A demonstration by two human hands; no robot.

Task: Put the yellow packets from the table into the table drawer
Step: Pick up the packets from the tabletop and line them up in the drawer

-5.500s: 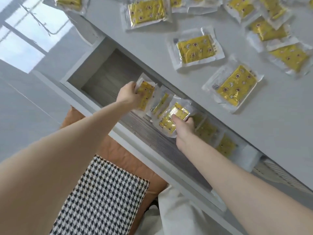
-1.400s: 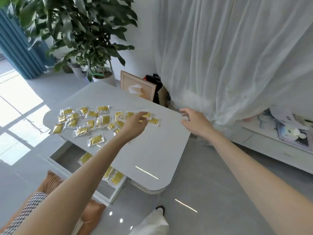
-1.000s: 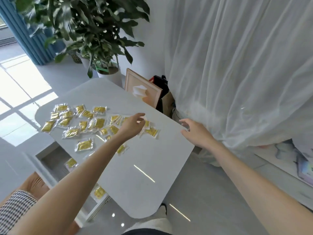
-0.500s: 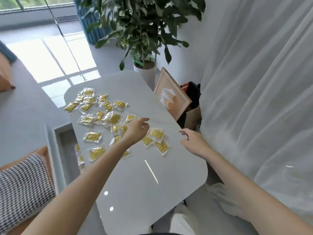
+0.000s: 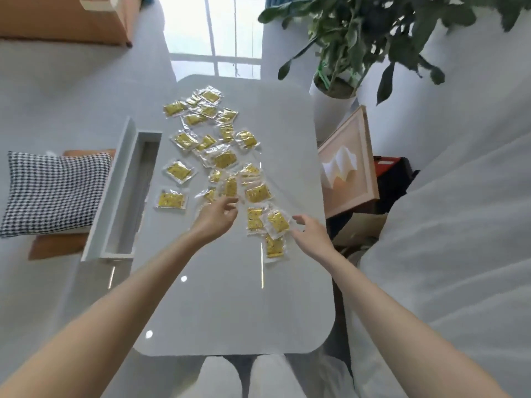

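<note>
Your white table [image 5: 230,311], its drawer [image 5: 120,196] standing open on the left, yellow packets [image 5: 224,160] scattered across the tabletop, your left hand [image 5: 217,217] loose-fingered, empty, over them, your right hand [image 5: 311,234] spread, empty, beside the nearest ones.

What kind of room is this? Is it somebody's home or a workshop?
Most likely a living room in a home, not a workshop. A leafy potted plant stands by the window, a houndstooth cushion lies beside the low white table, and a sheer white curtain hangs on the right.
</note>
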